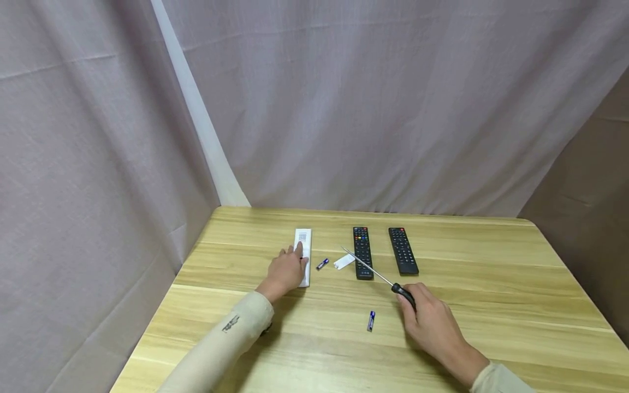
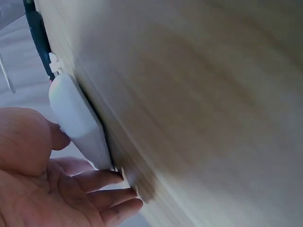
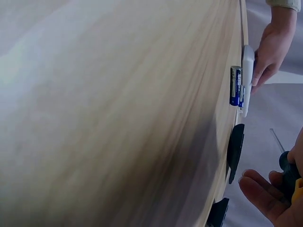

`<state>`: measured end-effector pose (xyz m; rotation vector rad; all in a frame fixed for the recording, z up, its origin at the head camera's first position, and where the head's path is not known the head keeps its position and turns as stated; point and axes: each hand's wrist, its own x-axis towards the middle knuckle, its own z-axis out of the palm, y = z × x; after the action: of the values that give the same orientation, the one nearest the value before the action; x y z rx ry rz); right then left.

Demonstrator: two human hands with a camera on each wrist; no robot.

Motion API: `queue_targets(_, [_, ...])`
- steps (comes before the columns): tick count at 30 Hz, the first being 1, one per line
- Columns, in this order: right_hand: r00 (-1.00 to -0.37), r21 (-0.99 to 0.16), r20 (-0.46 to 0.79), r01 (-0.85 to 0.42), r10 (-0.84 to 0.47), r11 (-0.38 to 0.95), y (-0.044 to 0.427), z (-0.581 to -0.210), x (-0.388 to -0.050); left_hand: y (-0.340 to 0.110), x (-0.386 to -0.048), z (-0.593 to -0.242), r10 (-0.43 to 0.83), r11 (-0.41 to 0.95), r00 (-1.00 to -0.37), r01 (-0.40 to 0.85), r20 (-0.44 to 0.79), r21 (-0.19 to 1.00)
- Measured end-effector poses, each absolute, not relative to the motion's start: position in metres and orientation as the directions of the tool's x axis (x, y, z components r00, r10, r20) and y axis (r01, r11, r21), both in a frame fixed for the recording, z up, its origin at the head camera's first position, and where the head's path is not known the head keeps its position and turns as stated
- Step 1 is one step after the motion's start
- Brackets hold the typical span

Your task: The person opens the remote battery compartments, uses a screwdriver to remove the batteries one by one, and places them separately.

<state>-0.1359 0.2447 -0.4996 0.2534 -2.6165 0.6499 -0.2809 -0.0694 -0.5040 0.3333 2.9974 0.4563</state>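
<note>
A white remote control (image 1: pixel 304 236) lies on the wooden table with a printed square code facing up. My left hand (image 1: pixel 287 268) holds it down, thumb at its right side and index finger on top; the left wrist view shows the thumb and fingers around the white remote's end (image 2: pixel 78 118). In my right hand (image 1: pixel 432 322) is a screwdriver (image 1: pixel 404 295), gripped by its black handle, its shaft pointing up-left above a black remote. Between the remotes are a small battery (image 1: pixel 322 264) and a white battery cover (image 1: pixel 343 262). Another battery (image 1: pixel 371 321) lies nearer.
Two black remote controls lie face up on the right: one with coloured buttons (image 1: pixel 362 252) and one farther right (image 1: pixel 404 252). The wooden table (image 1: pixel 491 273) ends at grey curtains (image 1: pixel 368 109) behind and on the left.
</note>
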Motion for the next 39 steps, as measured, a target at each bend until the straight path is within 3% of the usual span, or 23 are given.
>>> queue_targets(7, [-0.873, -0.38, 0.483, -0.28, -0.069, 0.882, 0.254, -0.501, -0.132, -0.078, -0.276, -0.506, 0.169, 0.884, -0.985, 0.161, 0.022, 0.438])
queue_targets(13, [-0.868, -0.377, 0.495, -0.265, -0.048, 0.887, 0.265, -0.502, -0.126, -0.092, -0.264, -0.497, 0.112, 0.87, -0.987, 0.154, 0.116, 0.469])
queue_targets(30, [-0.852, -0.372, 0.523, -0.224, 0.004, 0.901, 0.293, -0.502, -0.115, -0.11, -0.233, -0.49, 0.107, 0.804, -0.988, 0.152, 0.112, 0.575])
queue_targets(39, [-0.882, -0.38, 0.465, -0.117, 0.08, 0.917, 0.314, -0.501, -0.122, -0.114, -0.232, -0.495, 0.117, 0.797, -0.988, 0.153, 0.1, 0.585])
